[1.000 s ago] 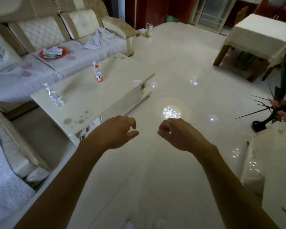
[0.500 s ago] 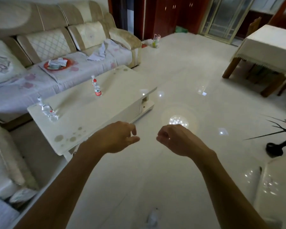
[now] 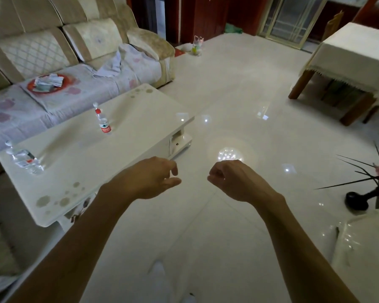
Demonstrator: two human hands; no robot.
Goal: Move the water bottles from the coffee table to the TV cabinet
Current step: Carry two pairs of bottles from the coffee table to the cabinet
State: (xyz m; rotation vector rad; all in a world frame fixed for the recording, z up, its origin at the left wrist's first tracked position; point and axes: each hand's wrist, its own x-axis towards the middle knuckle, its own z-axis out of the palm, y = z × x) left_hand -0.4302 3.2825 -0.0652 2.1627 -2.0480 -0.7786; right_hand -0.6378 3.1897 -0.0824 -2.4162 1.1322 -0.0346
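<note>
Two clear water bottles are on the white coffee table (image 3: pixel 127 154). The red-capped bottle (image 3: pixel 103 122) with a red label stands upright near the table's middle. The second bottle (image 3: pixel 23 159) leans at the table's far left corner. My left hand (image 3: pixel 150 179) hovers over the floor by the table's near edge, fingers loosely curled, holding nothing. My right hand (image 3: pixel 234 182) is beside it, fingers curled in, also empty. A glossy white surface (image 3: pixel 363 248) at the lower right may be the TV cabinet.
A beige sofa (image 3: pixel 79 68) with a red tray (image 3: pixel 46 84) runs behind the coffee table. A cloth-covered wooden table (image 3: pixel 348 62) stands at the right. A black vase with flowers (image 3: pixel 359 200) sits on the floor at right. Shiny tiled floor lies ahead.
The view has swung left and lifted, so the coffee table and bottles sit closer to centre. Both hands keep the same raised, empty pose.
</note>
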